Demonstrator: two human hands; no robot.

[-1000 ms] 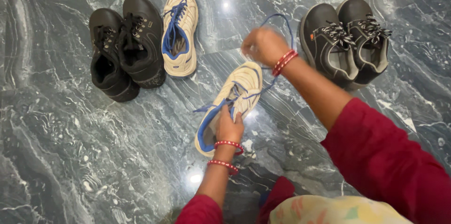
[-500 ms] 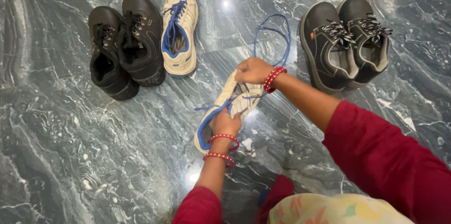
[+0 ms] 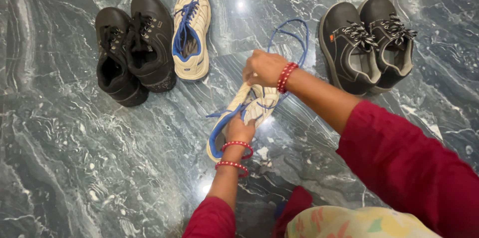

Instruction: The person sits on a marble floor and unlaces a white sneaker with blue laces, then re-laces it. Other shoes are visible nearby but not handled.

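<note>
A cream sneaker with blue lining [image 3: 244, 118] is kept on the floor [image 3: 75, 168] in the middle of the scene, its toe pointing away and to the right. It is held steady at the tongue by the left hand [image 3: 240, 129], which is closed on the upper part of the shoe, so that the shoe does not slide on the smooth stone. The right hand [image 3: 264, 67] is placed above the toe end and is closed around a blue lace [image 3: 289, 35]. The lace is drawn up from the eyelets and a long loop of it is seen lying on the floor just beyond the hand. A shorter blue end [image 3: 215, 114] is seen at the left side of the shoe. Probably the shoe is pinned by one hand so that the lace can be pulled by the other without lifting it.

The matching cream sneaker [image 3: 190, 33] is placed far and to the left, laced with the same blue, and it is touching a pair of black boots [image 3: 130, 48] on its left side. Another pair of dark shoes with striped laces [image 3: 369, 43] is set far to the right, well apart from the hands.

The floor is made of dark grey marble with white veins, polished, and lamp reflections are seen on it. No walls or furniture are shown.
</note>
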